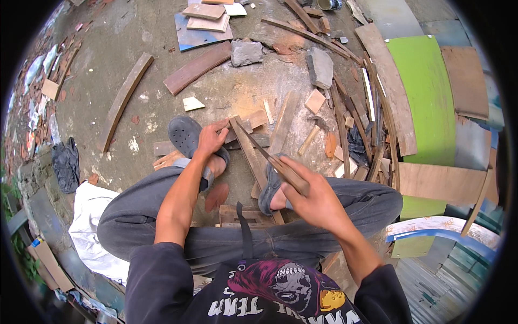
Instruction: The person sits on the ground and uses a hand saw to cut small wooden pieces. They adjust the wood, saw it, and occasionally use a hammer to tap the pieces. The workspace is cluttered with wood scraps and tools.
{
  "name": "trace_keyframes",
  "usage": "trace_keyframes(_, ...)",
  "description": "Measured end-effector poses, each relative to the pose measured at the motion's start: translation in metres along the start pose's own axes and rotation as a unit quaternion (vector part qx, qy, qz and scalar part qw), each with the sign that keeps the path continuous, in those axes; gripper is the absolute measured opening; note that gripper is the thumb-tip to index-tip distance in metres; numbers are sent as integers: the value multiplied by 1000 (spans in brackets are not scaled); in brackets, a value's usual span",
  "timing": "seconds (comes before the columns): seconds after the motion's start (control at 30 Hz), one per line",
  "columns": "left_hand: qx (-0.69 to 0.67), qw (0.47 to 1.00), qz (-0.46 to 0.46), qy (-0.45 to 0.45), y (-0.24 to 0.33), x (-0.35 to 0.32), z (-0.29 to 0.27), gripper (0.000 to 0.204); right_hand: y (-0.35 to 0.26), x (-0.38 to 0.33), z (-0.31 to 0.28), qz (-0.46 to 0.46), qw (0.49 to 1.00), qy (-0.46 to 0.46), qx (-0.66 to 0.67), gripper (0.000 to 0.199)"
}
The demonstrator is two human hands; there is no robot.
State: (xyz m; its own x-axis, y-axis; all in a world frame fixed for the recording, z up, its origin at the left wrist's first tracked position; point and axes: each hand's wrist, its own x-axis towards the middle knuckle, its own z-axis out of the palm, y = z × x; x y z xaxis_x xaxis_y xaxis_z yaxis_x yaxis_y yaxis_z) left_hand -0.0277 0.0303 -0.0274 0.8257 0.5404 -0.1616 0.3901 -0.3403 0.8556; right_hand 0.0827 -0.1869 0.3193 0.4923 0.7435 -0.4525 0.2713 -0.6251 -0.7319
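Note:
My right hand [318,202] is closed around the wooden handle of a hand saw [294,178]. The saw's dark, thin blade shows nearly edge-on and reaches up to the far end of a long wooden strip [249,148]. At that end, my left hand [212,140] grips the strip with its fingers by the blade tip. The strip slants between my two feet, its near part beside my right clog [268,191]. Short wood offcuts [256,119] lie under and beside its far end. Whether the blade has cut into the wood is too small to tell.
A hammer [309,141] lies right of the strip. Beyond it are grey stone blocks [320,67] and a pile of long wood strips [372,108]. A green panel [423,97] lies far right. Brown planks [197,67] lie ahead, a white cloth [91,232] at left.

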Motion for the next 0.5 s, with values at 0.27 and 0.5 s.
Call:
trace_keyframes(0.27, 53, 994, -76, -55, 26, -12, -6, 53, 42, 89, 42, 82, 996, -1, 34, 55)
trace_keyframes(0.5, 56, 995, -83, 29, 8, -31, -16, 53, 30, -44, 23, 21, 995, 26, 91, 56)
